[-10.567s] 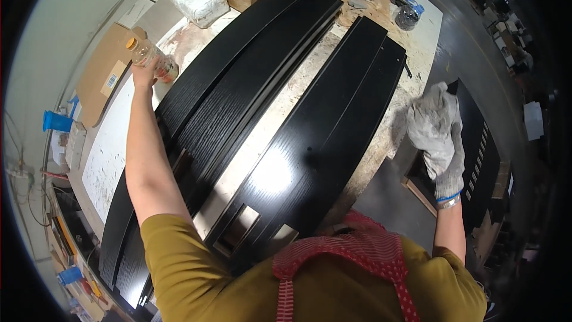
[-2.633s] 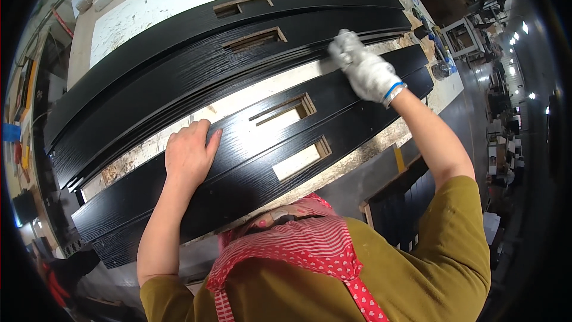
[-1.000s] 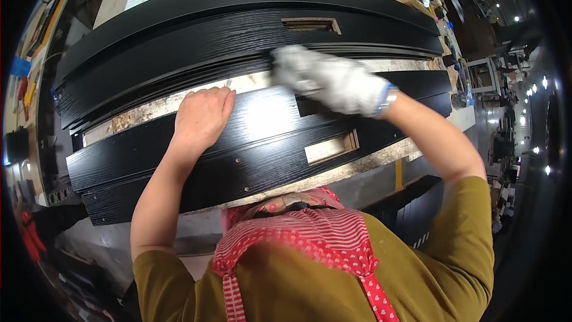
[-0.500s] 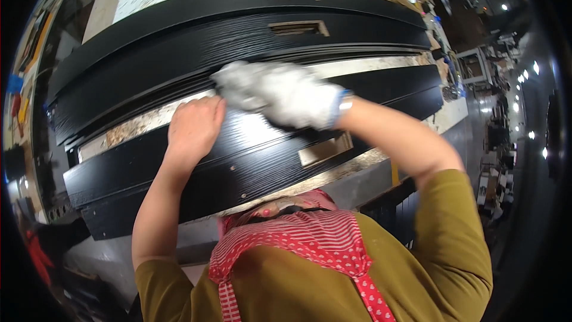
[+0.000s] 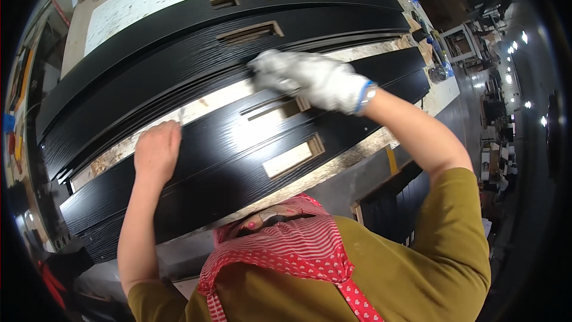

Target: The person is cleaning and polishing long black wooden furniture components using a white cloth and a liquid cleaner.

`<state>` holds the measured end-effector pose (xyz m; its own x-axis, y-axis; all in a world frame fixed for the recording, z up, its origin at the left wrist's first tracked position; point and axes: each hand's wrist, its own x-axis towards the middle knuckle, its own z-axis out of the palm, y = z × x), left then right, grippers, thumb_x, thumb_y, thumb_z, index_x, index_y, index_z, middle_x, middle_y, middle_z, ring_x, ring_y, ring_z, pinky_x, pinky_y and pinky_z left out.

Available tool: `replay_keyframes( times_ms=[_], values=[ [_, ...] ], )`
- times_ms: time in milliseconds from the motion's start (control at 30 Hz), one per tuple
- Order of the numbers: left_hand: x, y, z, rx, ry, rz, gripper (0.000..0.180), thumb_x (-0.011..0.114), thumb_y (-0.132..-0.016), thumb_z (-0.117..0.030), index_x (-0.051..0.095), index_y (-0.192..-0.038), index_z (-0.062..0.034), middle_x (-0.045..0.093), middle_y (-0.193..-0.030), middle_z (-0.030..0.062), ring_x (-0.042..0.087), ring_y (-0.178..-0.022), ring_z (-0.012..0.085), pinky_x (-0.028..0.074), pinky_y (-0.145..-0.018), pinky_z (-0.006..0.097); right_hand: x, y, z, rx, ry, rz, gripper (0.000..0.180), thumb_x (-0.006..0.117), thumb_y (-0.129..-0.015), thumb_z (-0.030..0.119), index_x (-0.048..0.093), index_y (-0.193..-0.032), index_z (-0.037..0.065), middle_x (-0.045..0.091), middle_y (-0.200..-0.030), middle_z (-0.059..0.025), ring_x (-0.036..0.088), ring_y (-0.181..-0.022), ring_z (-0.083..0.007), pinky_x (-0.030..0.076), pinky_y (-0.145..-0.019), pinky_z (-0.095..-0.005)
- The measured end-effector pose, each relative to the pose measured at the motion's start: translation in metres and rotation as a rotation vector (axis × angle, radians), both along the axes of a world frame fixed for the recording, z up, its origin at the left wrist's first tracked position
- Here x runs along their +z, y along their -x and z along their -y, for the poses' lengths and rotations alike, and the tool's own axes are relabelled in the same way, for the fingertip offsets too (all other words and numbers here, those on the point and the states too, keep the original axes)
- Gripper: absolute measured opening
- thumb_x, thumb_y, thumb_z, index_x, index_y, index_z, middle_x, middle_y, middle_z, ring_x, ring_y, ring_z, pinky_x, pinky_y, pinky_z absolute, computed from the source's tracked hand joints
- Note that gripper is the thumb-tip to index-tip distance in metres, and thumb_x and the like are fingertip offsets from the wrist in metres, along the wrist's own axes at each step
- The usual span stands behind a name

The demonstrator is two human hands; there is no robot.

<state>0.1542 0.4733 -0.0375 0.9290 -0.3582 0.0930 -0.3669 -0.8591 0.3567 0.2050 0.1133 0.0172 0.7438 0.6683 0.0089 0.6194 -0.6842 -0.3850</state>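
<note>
Two long black wood-grain panels [image 5: 208, 194] lie side by side close to me, each with a rectangular slot. My left hand [image 5: 157, 152] is bare, its fingers bent over the far edge of these panels and their tips hidden. My right hand [image 5: 316, 80] wears a white work glove, smudged grey at the fingers. It rests at the far edge of the same panels, right of my left hand and beside a slot [image 5: 277, 113]. The gloved fingers look closed, but motion blur hides what they hold.
More black slotted panels [image 5: 179, 48] lie farther off, past a pale strip of stained bench [image 5: 208, 102]. A white board [image 5: 143, 6] lies behind them. Bags, a bottle [image 5: 438, 73] and other clutter line the bench's right end. A yellow strip [image 5: 391, 158] marks the near side.
My gloved right hand has moved right along the panels, uncovering a slot. The view has shifted, so the panels appear farther left. My left hand stays on the panel edge.
</note>
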Motion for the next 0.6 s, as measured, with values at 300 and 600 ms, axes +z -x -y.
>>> replay_keyframes(
  times_ms=[300,600],
  values=[
    [0.002,-0.001,0.000,0.019,-0.021,-0.030,0.031,0.043,-0.099,-0.023,0.056,-0.081,-0.0010,0.060,-0.077,0.0208,0.057,-0.077,0.0411,0.043,-0.071,0.050,0.003,-0.029,0.159,-0.152,0.030,-0.338,0.022,0.044,-0.095,0.009,0.052,-0.115,0.005,0.062,-0.101,-0.0100,0.062,-0.101,-0.0199,0.049,-0.094,-0.0323],
    [0.002,0.003,-0.007,0.023,-0.088,-0.041,0.029,0.044,-0.098,-0.025,0.059,-0.085,-0.0037,0.063,-0.084,0.0191,0.060,-0.082,0.0408,0.047,-0.073,0.049,0.007,-0.023,0.116,0.057,0.024,-0.244,0.059,0.052,-0.089,0.005,0.040,-0.145,0.016,0.066,-0.117,-0.0083,0.064,-0.103,-0.0191,0.051,-0.087,-0.0307]
  ],
)
